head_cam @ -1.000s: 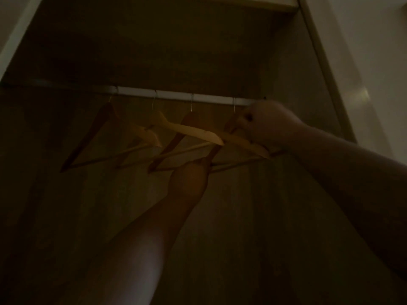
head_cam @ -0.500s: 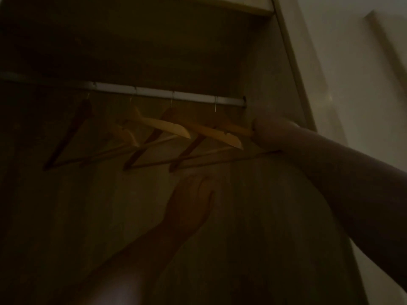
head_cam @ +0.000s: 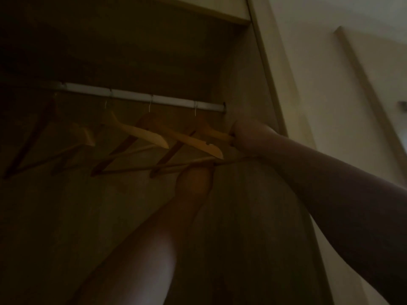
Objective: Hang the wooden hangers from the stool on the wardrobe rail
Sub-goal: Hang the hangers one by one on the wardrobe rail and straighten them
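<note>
The scene is dim. A white wardrobe rail (head_cam: pixel 132 96) runs across the upper left. Several wooden hangers hang from it by metal hooks. The rightmost hanger (head_cam: pixel 211 132) hangs near the rail's right end, and my right hand (head_cam: pixel 248 138) is closed around its right arm. My left hand (head_cam: pixel 195 179) reaches up from below and touches the lower bars of the two right-hand hangers, fingers hidden behind them. Another hanger (head_cam: pixel 189 139) hangs just left of the held one, and a paler one (head_cam: pixel 134 133) further left.
The wardrobe's right side panel (head_cam: pixel 259 84) stands close beside my right hand. A shelf (head_cam: pixel 198 12) sits above the rail. The wooden back panel (head_cam: pixel 110 216) fills the lower view. A pale wall and door frame (head_cam: pixel 363 95) lie to the right.
My left hand dropped away open below the hangers, then rose again to their lower bars. My right hand slid along the rightmost hanger to its right end. The view shifted right.
</note>
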